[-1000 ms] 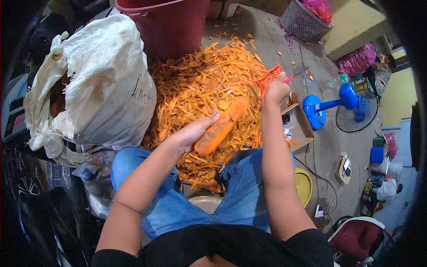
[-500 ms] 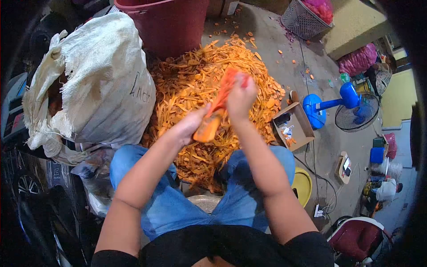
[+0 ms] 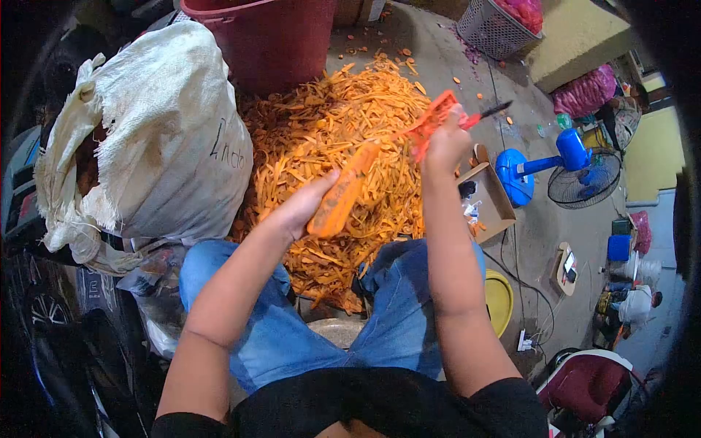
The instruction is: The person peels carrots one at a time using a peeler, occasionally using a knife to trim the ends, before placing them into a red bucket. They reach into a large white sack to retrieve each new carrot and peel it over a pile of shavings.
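Observation:
A partly peeled orange carrot (image 3: 342, 197) rests in my left hand (image 3: 307, 203), tilted up and to the right, with dark unpeeled skin along one side. My right hand (image 3: 447, 146) is closed around a red peeler (image 3: 437, 117), and a dark-bladed tool with a red handle (image 3: 491, 112) sticks out to the right from the same hand. The peeler is apart from the carrot. Below both hands lies a large heap of orange peelings (image 3: 314, 139) on the floor.
A white sack (image 3: 171, 131) stands at the left, beside a dark red tub (image 3: 270, 44). To the right are a cardboard box (image 3: 496, 201), a blue fan (image 3: 515, 179), a yellow-green lid (image 3: 498, 303) and cables. A basket (image 3: 485, 29) stands farther back. A person (image 3: 634, 305) is at far right.
My right hand has moved right, taking the peeler away from the carrot. The dark-bladed tool now shows clearly. My left hand has shifted slightly, still holding the carrot.

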`<state>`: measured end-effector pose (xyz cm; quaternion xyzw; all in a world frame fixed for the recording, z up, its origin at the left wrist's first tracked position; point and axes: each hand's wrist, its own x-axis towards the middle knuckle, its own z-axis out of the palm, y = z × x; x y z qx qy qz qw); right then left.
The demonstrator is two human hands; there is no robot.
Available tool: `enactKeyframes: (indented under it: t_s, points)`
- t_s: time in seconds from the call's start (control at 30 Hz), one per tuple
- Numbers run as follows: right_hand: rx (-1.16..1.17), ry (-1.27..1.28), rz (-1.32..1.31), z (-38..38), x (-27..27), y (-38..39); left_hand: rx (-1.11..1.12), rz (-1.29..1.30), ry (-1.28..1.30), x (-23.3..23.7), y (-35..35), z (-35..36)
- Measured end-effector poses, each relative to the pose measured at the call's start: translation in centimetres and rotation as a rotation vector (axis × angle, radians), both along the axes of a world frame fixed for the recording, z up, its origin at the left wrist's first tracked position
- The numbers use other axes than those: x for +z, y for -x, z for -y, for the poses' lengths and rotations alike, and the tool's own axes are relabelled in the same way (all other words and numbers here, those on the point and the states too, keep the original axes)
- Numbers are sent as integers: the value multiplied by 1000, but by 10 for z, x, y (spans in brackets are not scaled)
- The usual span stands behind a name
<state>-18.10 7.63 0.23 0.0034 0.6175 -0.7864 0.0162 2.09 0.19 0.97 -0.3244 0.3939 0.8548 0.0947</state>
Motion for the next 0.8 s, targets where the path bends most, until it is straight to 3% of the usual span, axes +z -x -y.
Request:
enactKeyframes:
  t_s: [0.03, 0.1, 0.2, 0.33, 0.4, 0.43, 0.5, 0.63, 0.7, 0.73, 0.8]
  points:
    - [1, -1, 0, 5, 0, -16, 77, -4, 11, -8, 3, 1]
    - [72, -298, -386, 13, 1, -45, 109, -31, 0, -8, 6, 2]
    - [27, -393, -497, 11, -8, -42, 134, -21, -74, -3, 3, 7]
    - [-6, -543, -507, -14, 23, -16, 151, -141, -189, -16, 1, 17]
    - [-2, -308, -451, -17, 32, -13, 154, -139, -205, -15, 3, 16]
    - [1, -306, -452, -15, 36, -19, 176, -115, -210, -11, 5, 13]
    - [230, -71, -75, -9, 41, -42, 201, -86, -216, -11, 4, 12]
    - [267, -297, -264, 4, 30, -97, 139, -166, -230, -21, 9, 8]
    - [395, -248, -297, 8, 27, -111, 415, -37, -267, -13, 14, -4]
    - [395, -247, -295, 12, 26, -115, 403, -18, -200, -13, 13, -6]
    - [459, -478, -373, 14, 25, -118, 384, -84, -211, -20, 15, -6]
